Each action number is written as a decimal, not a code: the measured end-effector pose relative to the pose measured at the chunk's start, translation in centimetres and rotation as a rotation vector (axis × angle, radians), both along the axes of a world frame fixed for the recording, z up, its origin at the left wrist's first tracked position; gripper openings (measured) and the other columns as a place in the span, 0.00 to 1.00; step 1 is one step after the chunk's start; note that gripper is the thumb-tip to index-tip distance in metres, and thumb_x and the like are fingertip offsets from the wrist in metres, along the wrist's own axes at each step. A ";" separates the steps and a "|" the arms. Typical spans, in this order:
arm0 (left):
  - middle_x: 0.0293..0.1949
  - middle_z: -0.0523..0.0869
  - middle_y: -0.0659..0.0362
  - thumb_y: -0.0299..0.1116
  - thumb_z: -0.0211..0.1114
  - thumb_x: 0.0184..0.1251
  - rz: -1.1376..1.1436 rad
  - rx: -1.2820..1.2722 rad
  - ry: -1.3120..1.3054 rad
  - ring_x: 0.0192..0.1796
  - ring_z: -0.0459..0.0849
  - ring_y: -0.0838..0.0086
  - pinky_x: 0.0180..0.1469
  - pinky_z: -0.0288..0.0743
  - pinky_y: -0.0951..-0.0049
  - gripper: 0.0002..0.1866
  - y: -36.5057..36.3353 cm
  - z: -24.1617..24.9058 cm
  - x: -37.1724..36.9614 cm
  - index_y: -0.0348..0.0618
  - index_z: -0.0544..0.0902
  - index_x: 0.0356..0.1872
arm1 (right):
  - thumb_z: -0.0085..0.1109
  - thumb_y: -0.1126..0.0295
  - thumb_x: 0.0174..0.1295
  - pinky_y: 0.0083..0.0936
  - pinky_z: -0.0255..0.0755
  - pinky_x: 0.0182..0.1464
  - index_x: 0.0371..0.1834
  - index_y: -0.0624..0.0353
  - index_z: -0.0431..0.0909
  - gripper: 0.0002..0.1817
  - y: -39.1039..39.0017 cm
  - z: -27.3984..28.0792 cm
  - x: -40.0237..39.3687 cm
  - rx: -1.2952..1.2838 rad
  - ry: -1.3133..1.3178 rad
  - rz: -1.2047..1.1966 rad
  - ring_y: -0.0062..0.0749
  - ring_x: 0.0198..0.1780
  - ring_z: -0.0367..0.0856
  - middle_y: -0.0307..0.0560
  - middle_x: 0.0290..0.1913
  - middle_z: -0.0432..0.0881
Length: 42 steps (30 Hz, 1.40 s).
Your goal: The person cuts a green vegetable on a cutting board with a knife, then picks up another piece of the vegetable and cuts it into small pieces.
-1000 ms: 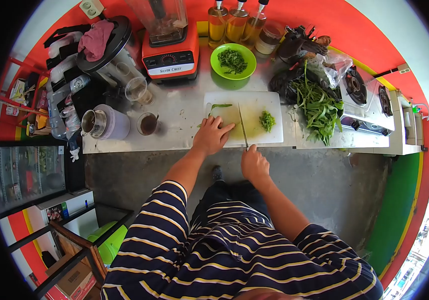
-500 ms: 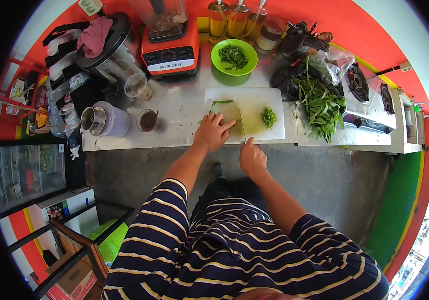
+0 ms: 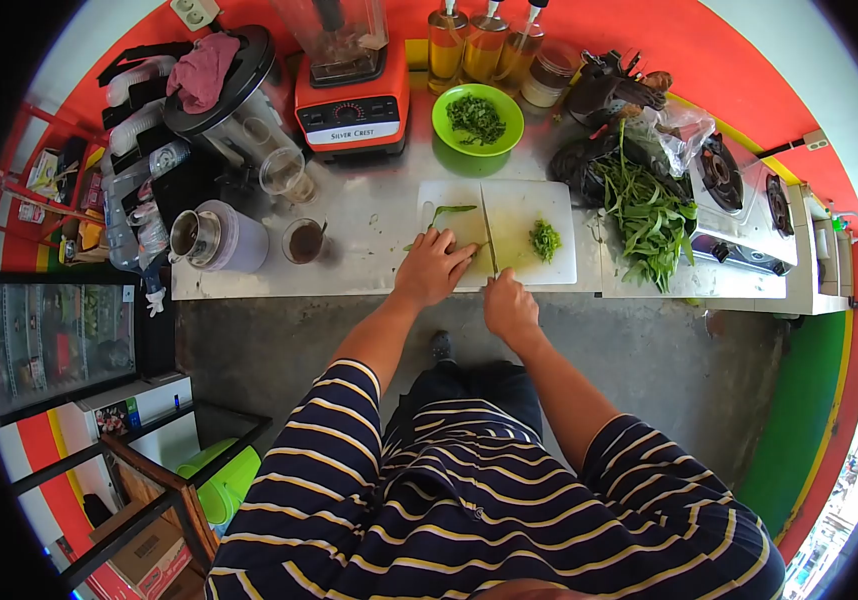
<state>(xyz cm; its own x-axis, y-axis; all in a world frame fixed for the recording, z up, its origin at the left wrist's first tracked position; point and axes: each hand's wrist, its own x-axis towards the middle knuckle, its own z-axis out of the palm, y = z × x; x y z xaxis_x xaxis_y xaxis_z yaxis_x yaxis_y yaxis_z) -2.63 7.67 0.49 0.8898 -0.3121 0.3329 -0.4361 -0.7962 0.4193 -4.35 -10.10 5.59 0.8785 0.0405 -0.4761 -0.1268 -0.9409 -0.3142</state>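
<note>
My left hand point(image 3: 433, 268) lies on the left part of a white cutting board point(image 3: 562, 262), its fingers pressing down on a thin green stalk. A bit of the stalk point(image 3: 482, 246) sticks out past the fingertips. My right hand point(image 3: 512, 306) grips a knife point(image 3: 490, 232) at the board's near edge, the blade pointing away from me, close beside the left fingertips. Beyond the left hand lies a loose green leaf point(image 3: 452, 210). Right of the blade sits a small heap of chopped greens point(image 3: 545, 240).
Behind the board stands a green bowl point(image 3: 442, 130) of chopped greens. Long leafy greens point(image 3: 641, 225) lie to the right, near a gas stove point(image 3: 744, 235). A red blender point(image 3: 351, 105), a glass point(image 3: 303, 242) and a metal-topped jug point(image 3: 234, 238) stand left. Oil bottles point(image 3: 446, 55) line the back.
The whole view has shifted slightly, so things appear a little lower and to the right. Both hands keep about the same place, with the knife still beside the left fingertips.
</note>
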 end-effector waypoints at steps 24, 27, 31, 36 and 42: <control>0.35 0.74 0.60 0.35 0.65 0.70 0.016 -0.026 0.000 0.41 0.74 0.62 0.47 0.72 0.62 0.12 -0.3 -0.4 0.2 0.54 0.88 0.52 | 0.48 0.57 0.76 0.53 0.77 0.58 0.52 0.67 0.70 0.20 0.7 -0.4 -0.1 0.068 0.042 -0.095 0.68 0.53 0.84 0.69 0.49 0.85; 0.35 0.74 0.60 0.35 0.64 0.71 0.032 -0.076 0.008 0.41 0.74 0.62 0.47 0.72 0.61 0.11 -0.4 0.0 0.2 0.54 0.88 0.51 | 0.47 0.57 0.77 0.53 0.78 0.57 0.52 0.66 0.70 0.19 0.4 0.1 1.3 0.077 0.019 -0.067 0.67 0.53 0.84 0.69 0.49 0.85; 0.35 0.76 0.60 0.35 0.63 0.71 0.077 -0.111 0.051 0.41 0.75 0.61 0.47 0.72 0.60 0.10 -0.4 0.2 0.3 0.53 0.88 0.50 | 0.47 0.57 0.77 0.53 0.78 0.56 0.51 0.65 0.69 0.18 0.9 0.9 0.1 0.038 0.020 -0.044 0.64 0.53 0.85 0.68 0.48 0.86; 0.38 0.79 0.59 0.34 0.63 0.71 0.136 -0.122 0.075 0.44 0.76 0.59 0.48 0.73 0.59 0.09 -0.8 0.3 0.3 0.51 0.85 0.49 | 0.48 0.57 0.76 0.55 0.76 0.58 0.52 0.67 0.70 0.20 1.1 -0.5 -0.1 0.079 0.040 -0.103 0.68 0.55 0.83 0.72 0.50 0.84; 0.38 0.78 0.59 0.33 0.65 0.68 0.145 -0.125 0.036 0.45 0.77 0.59 0.48 0.74 0.59 0.11 -0.8 -0.3 0.2 0.52 0.84 0.50 | 0.48 0.57 0.76 0.54 0.76 0.58 0.50 0.66 0.70 0.19 1.2 0.5 1.9 0.062 0.026 -0.042 0.68 0.55 0.83 0.71 0.50 0.84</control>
<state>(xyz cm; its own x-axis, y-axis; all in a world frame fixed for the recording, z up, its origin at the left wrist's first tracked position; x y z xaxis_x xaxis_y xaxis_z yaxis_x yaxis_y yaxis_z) -2.43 6.86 0.16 0.9346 -0.1377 0.3279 -0.3032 -0.7905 0.5321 -2.50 -8.93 6.07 0.8674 0.0341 -0.4965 -0.1747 -0.9133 -0.3680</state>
